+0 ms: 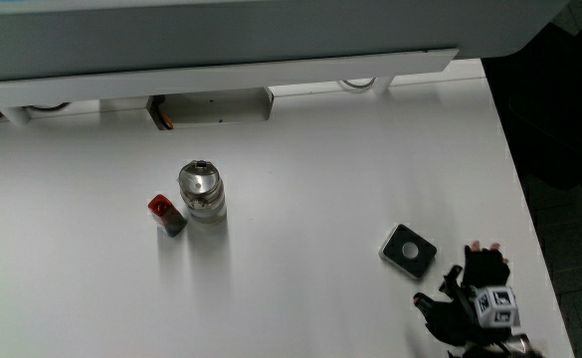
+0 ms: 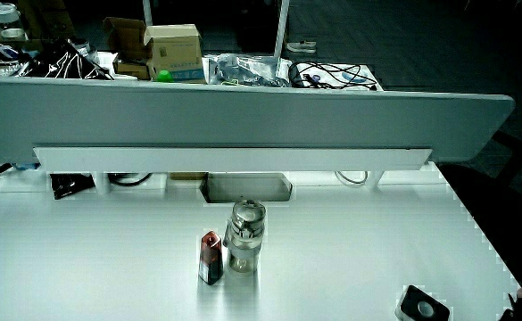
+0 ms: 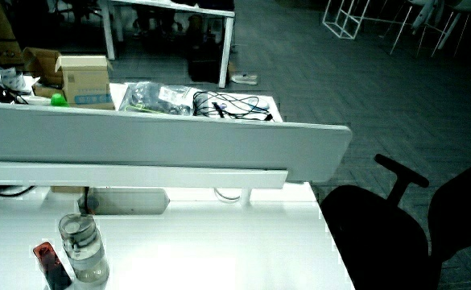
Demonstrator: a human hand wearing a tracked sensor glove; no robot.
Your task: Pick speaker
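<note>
The speaker [image 1: 408, 249] is a small flat square with a pale rim and a dark round face, and it lies on the white table [image 1: 350, 169] near the table's edge. It also shows low in a side view [image 2: 421, 307]. The gloved hand [image 1: 475, 298] rests just nearer to the person than the speaker, close beside it without touching it. The patterned cube [image 1: 496, 305] sits on its back. Its fingers are spread and hold nothing.
A clear jar with a metal lid [image 1: 202, 191] stands mid-table, with a small dark red-topped block [image 1: 167, 215] touching its side; both side views show the pair [image 2: 244, 236] [image 3: 83, 248]. A low partition [image 2: 243, 125] runs along the table. A dark chair [image 3: 380, 225] stands off the table's edge.
</note>
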